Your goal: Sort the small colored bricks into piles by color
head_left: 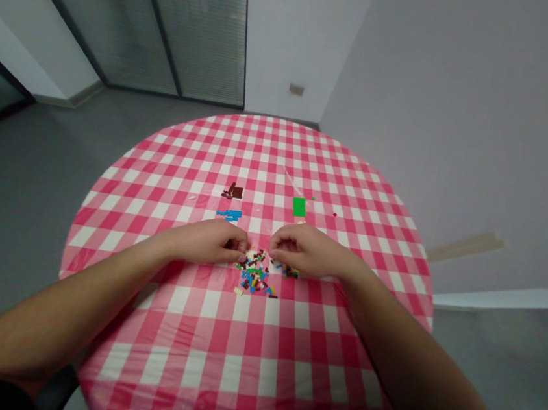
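A loose pile of small toy building bricks (254, 275) in blue, green, brown, white and yellow lies on the checked tablecloth. At the pile's upper left edge is my left hand (211, 241), its fingers curled in with thumb and fingertips close together. My right hand (308, 251) rests at the upper right edge in a similar pinch, partly covering a few bricks. Anything between the fingertips of either hand is too small to make out. Past my left hand sit blue bricks (230, 215) and dark brown pieces (237, 192). A green plate (299, 207) lies beyond my right hand.
The round table (240, 338) wears a red-and-white checked cover. A tiny red piece (335, 215) and a small white piece (192, 198) lie apart on it. Behind the table stand a white wall (311, 39) and glass partitions (199, 27).
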{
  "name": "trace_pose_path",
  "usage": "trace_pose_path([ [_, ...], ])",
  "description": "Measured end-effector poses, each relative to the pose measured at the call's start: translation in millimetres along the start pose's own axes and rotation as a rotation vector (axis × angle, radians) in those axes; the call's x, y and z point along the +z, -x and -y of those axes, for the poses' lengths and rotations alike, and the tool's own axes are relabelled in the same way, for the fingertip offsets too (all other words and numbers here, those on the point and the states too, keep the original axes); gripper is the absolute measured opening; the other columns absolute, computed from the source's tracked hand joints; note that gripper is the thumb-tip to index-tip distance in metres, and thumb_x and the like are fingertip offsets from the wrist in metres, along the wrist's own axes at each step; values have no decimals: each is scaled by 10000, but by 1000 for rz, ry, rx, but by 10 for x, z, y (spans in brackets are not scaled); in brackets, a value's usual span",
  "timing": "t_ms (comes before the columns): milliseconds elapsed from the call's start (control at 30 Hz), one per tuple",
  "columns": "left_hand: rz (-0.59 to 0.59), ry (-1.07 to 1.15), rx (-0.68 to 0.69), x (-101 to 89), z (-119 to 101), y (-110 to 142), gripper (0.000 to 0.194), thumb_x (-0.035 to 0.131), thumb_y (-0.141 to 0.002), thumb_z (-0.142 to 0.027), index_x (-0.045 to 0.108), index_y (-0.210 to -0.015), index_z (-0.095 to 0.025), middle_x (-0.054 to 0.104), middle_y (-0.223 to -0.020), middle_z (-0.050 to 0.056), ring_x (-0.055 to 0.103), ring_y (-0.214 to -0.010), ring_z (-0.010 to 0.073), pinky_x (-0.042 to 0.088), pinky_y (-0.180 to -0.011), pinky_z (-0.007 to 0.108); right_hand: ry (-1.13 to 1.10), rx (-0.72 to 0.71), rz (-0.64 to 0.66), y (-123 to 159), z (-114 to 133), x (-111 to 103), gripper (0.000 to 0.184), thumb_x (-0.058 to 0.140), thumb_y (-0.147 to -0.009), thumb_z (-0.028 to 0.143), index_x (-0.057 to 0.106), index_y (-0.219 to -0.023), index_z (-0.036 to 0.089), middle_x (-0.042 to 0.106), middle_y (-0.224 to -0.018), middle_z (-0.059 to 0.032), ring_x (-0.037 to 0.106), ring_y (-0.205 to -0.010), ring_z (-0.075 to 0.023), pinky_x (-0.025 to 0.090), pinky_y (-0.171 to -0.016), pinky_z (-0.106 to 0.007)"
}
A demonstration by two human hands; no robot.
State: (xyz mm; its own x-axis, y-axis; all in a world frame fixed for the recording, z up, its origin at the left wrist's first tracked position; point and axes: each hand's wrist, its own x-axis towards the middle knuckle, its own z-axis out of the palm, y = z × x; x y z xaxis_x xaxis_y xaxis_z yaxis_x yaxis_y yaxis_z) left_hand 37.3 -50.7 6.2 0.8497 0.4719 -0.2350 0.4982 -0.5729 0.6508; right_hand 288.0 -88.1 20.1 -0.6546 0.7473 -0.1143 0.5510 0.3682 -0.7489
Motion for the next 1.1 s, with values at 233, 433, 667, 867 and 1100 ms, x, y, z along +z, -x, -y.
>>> trace_pose_path([
  [233,-27,22,8,7,1,13,127,579,-905,-237,676,-850,-177,695,-778,5,602,-675,149,379,-618,272,-448,14,-30,-81,-106,85,173,689,-830,324,615,-842,169,636,-688,6,582,-608,-115,459,-582,-247],
  [433,-98,69,44,18,-29,-2,111,599,-894,-221,697,-888,-167,741,-852,27,646,-730,148,428,-666,260,-553,-7,-82,-96,-123,105,218,763,-737,265,584,-833,188,646,-763,4,622,-688,-120,505,-633,-261],
  [667,-121,102,88,28,-37,-13,109,632,-906,-245,709,-910,-167,752,-881,41,669,-768,154,468,-705,263,-499,-7,-61,-96,-159,82,198,763,-728,214,598,-832,176,655,-758,1,604,-655,-114,488,-610,-258],
  [867,-104,69,92,38,-11,-18,106,647,-906,-231,720,-956,-173,756,-921,44,670,-797,158,474,-731,272,-334,37,-2,-53,-158,18,128,723,-747,172,632,-836,163,613,-633,42,557,-556,-91,440,-551,-225],
  [1100,-70,43,105,52,-4,-18,131,653,-892,-194,737,-992,-182,717,-882,30,616,-705,125,435,-645,239,-22,82,100,0,-98,-22,190,633,-745,82,754,-878,145,703,-669,-3,621,-577,-115,420,-539,-211],
])
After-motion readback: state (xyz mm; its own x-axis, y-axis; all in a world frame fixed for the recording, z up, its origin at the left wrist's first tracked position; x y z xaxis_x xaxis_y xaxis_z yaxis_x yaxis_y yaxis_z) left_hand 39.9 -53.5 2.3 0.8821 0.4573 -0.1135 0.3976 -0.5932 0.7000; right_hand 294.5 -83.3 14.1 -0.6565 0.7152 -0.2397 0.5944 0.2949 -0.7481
